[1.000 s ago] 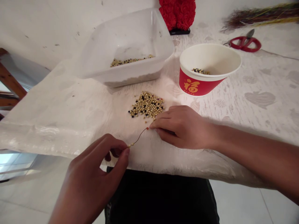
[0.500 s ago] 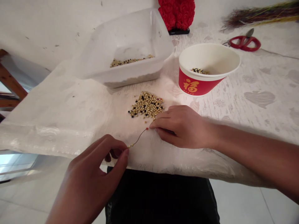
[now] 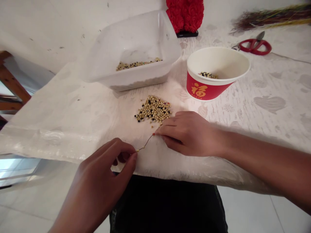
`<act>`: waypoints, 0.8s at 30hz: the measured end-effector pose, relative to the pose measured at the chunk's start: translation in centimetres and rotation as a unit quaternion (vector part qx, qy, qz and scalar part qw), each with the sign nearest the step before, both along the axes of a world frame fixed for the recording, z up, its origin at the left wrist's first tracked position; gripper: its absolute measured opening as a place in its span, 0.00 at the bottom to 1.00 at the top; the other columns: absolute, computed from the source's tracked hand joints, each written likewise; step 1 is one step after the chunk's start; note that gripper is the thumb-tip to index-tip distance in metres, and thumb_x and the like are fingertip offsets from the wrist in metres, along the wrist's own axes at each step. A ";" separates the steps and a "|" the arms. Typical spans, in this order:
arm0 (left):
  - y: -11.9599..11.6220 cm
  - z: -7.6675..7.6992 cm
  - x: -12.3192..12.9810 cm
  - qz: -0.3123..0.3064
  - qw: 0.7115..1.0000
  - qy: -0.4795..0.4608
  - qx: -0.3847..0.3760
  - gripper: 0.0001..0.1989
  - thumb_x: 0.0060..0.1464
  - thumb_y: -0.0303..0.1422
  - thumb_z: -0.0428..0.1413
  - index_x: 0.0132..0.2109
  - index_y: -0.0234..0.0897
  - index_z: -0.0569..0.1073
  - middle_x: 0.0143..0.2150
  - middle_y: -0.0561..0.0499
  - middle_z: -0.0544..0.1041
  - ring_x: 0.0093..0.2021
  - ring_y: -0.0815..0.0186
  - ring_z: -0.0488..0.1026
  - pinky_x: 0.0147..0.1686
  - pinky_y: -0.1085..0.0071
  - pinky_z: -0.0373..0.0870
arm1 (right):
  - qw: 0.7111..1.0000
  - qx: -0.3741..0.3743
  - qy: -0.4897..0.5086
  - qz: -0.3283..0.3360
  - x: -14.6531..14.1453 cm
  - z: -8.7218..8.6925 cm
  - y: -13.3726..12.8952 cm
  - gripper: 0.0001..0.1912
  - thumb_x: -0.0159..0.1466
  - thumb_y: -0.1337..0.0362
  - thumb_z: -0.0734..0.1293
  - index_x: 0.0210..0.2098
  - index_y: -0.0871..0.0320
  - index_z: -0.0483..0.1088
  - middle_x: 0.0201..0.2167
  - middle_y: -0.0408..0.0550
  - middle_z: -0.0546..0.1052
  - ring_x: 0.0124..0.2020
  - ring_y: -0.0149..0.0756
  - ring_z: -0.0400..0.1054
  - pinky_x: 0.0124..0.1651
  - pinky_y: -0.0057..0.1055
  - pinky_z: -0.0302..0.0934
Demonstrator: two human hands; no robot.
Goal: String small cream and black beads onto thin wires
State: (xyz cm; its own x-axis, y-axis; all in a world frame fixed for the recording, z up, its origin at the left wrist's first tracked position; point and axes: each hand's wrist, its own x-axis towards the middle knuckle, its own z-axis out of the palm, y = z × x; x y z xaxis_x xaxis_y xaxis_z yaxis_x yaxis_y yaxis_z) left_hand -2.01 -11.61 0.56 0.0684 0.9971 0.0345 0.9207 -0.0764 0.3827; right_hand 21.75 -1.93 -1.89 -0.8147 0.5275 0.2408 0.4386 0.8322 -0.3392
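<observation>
My left hand (image 3: 102, 168) pinches one end of a thin dark wire (image 3: 146, 143) at the table's front edge. A few pale beads sit on the wire near those fingertips. My right hand (image 3: 189, 134) lies on the white plastic sheet (image 3: 73, 106), its fingertips closed on the wire's other end, which has a small red tip. Just above that hand is a loose pile of pale and black beans (image 3: 153, 109). Its nearest beans almost touch my fingers.
A clear plastic tub (image 3: 131, 45) holds a layer of mixed beans, and a red-and-white paper bowl (image 3: 213, 74) holds a few. Red scissors (image 3: 254, 45), a bundle of dried stalks (image 3: 269, 19) and a red rose ornament (image 3: 184, 16) stand farther back.
My left hand has shifted slightly right, carrying the beaded end of the wire with it. My right hand has barely moved. The view has shifted slightly.
</observation>
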 end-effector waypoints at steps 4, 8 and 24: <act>0.2 -0.2 0.2 -0.001 1.000 -0.011 0.005 0.03 0.59 0.37 0.55 0.38 0.45 0.72 0.33 0.59 0.73 0.34 0.69 0.68 0.35 0.71 0.65 | 1.000 0.002 0.006 0.004 0.1 0.0 -0.2 0.15 0.68 0.64 0.61 0.48 0.58 0.77 0.39 0.48 0.81 0.35 0.38 0.71 0.40 0.36 0.57; 0.3 -0.6 0.3 -0.006 0.999 -0.039 0.012 0.02 0.60 0.36 0.56 0.38 0.45 0.72 0.33 0.59 0.73 0.34 0.69 0.68 0.35 0.71 0.64 | 0.998 -0.009 0.058 -0.010 0.2 -0.2 -0.2 0.14 0.69 0.65 0.61 0.46 0.59 0.78 0.37 0.47 0.81 0.33 0.36 0.71 0.39 0.34 0.58; 1.7 -0.6 3.8 0.118 0.926 -0.349 0.080 0.03 0.56 0.34 0.60 0.34 0.42 0.75 0.32 0.57 0.73 0.33 0.70 0.69 0.33 0.75 0.64 | 0.967 -0.093 0.203 -0.122 0.3 0.1 -0.1 0.10 0.67 0.70 0.63 0.43 0.62 0.76 0.27 0.41 0.75 0.22 0.24 0.60 0.30 0.24 0.56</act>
